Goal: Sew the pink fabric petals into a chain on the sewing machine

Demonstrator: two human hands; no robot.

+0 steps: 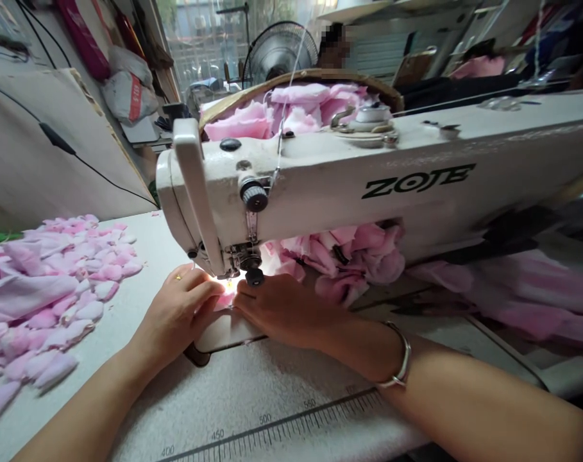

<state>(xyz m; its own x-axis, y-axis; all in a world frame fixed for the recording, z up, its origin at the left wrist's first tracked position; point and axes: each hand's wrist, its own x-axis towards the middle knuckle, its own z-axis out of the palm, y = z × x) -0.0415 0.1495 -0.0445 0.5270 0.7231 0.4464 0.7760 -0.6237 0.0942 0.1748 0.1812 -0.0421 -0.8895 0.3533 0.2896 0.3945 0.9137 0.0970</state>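
Observation:
A white sewing machine (320, 192) stands across the view, its needle area brightly lit. Under the needle lies a small pink fabric piece (226, 299). My left hand (180, 308) is at its left side, fingers pressed together on the piece, a ring on one finger. From the right, my right hand (281, 311) meets the same piece with curled fingers, close beside the presser foot; its fingertips are partly hidden. A metal bangle (401, 356) circles my right wrist. Behind the needle, pink ruffled fabric (358, 253) is bunched beneath the machine arm.
Many small pink pieces (79, 301) spread over the table's left side. Pink cloth (526, 295) lies at the right. A printed ruler (272, 423) runs along the front. Behind the machine are a container of pink fabric (295, 106), a fan (279, 54) and a person (333, 48).

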